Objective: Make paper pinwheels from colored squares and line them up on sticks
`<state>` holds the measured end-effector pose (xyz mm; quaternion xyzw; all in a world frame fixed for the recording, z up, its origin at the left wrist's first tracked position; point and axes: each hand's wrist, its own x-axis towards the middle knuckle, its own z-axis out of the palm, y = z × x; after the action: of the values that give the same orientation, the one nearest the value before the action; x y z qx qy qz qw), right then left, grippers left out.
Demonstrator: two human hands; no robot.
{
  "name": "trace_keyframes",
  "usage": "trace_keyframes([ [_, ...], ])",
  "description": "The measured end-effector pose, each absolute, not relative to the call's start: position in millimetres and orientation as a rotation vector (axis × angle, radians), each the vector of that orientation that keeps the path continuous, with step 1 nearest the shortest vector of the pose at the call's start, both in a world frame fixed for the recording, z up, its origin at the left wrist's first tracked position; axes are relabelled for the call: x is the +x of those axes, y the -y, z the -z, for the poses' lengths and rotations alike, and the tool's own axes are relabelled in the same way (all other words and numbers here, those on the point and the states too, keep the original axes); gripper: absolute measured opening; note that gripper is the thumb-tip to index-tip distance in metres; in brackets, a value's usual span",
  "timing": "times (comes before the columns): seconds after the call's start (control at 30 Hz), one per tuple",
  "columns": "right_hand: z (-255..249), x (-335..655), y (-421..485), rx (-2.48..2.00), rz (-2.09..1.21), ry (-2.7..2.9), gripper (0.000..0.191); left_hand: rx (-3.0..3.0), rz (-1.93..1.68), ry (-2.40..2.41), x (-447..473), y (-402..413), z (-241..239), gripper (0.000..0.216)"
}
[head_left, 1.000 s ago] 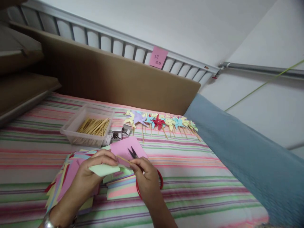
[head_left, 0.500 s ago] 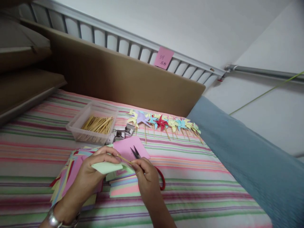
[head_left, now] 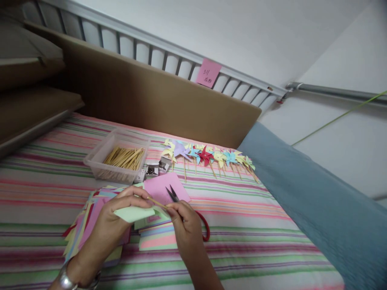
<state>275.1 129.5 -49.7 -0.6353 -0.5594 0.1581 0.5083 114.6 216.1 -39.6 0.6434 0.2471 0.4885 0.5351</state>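
Note:
My left hand (head_left: 122, 207) is closed around a folded piece of pale green paper (head_left: 134, 214), its fingertips at one end of a thin wooden stick (head_left: 157, 202). The stick's other end is pinched between the thumb and fingers of my right hand (head_left: 186, 223). Under my right hand lie scissors with a red handle (head_left: 206, 226), black blades pointing away over a pink paper square (head_left: 169, 187). Below the hands is a stack of coloured paper squares (head_left: 159, 240). Left of it, a fanned pile of coloured paper (head_left: 90, 225) lies partly behind my left forearm.
A clear plastic box (head_left: 99, 171) holds many wooden sticks. Beside it stand small boxes of dark pins (head_left: 152, 170). A row of finished paper pinwheels (head_left: 206, 156) lies further back on the striped cloth (head_left: 256, 249). A cardboard panel (head_left: 157, 100) stands behind.
Both hands keep the same grip and hold nearly the same position. The whole view has shifted very slightly.

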Motion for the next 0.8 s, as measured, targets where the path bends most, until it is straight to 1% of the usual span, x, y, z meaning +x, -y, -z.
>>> trace_keyframes([
  [0.2, 46.7, 274.3, -128.5, -1.530, -0.372, 1.358, 0.019, 1.517, -1.160, -0.577, 114.9, -216.0, 41.6, 0.010],
  [0.47, 45.0, 273.3, -128.8, -1.519, -0.358, 1.378, 0.018, 1.494, -1.178, -0.647, 115.9, -216.6, 40.0, 0.004],
  [0.8, 46.6, 273.0, -128.2, -1.509, -0.353, 1.371, 0.018, 1.567, -1.168, -0.631, 112.4, -220.7, 48.1, 0.002],
])
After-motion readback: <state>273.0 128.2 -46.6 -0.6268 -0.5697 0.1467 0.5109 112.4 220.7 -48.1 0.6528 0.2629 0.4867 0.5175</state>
